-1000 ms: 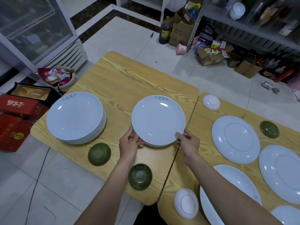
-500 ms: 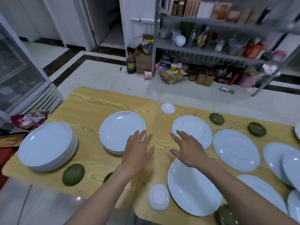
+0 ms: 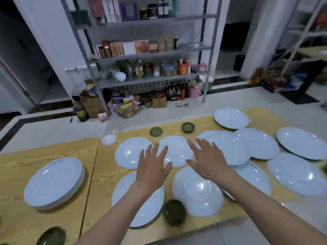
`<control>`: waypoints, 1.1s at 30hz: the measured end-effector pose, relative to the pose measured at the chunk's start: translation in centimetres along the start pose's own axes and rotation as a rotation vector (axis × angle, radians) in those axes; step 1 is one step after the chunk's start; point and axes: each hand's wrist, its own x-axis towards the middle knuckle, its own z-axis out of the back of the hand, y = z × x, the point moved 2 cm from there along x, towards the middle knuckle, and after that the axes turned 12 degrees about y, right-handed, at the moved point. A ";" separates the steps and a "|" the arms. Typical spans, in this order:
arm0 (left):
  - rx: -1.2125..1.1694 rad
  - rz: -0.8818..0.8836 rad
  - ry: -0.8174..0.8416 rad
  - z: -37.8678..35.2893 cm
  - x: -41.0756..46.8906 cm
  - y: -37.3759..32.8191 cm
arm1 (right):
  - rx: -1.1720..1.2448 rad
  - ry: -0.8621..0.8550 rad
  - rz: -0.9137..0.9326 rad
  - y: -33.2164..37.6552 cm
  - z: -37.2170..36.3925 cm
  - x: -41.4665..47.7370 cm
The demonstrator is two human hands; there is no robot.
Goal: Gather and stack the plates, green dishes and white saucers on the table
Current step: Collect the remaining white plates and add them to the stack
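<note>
Stack (image 3: 53, 181) sits at 9 o'clock, well apart. Left hand (image 3: 153, 167) is flat, fingers spread, holding nothing. Likely next plate (image 3: 177, 149) lies at 12 o'clock, just past both sets of fingertips. It's round, so no axis, and neither hand is nearer. Right hand (image 3: 206, 161) is the same: splayed, empty. Plates (image 3: 230, 149) at 3 o'clock overlap; blur hides which sits on top. My forearms (image 3: 113, 218) cover the nearer ones.

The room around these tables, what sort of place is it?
Probably a restaurant storeroom or back room: stocked metal shelves, cartons on the floor, many matching plates on the tables.
</note>
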 end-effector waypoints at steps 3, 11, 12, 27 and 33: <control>0.021 -0.061 -0.031 -0.1 1.0 -6.4 | 0.040 -0.006 -0.084 -5.5 -0.5 -3.7; -0.009 -0.217 -0.002 -1.4 3.3 -18.9 | 0.099 -0.012 -0.267 -17.1 -2.7 -10.6; -0.001 -0.233 -0.003 -1.5 3.9 -20.1 | 0.121 -0.020 -0.285 -18.1 -2.9 -10.9; -0.075 -0.361 -0.024 -3.6 18.3 -35.0 | 0.099 0.002 -0.404 -35.3 -1.7 -6.9; -0.082 -0.359 -0.012 -3.3 24.3 -38.7 | 0.102 -0.006 -0.376 -41.0 -0.3 -2.8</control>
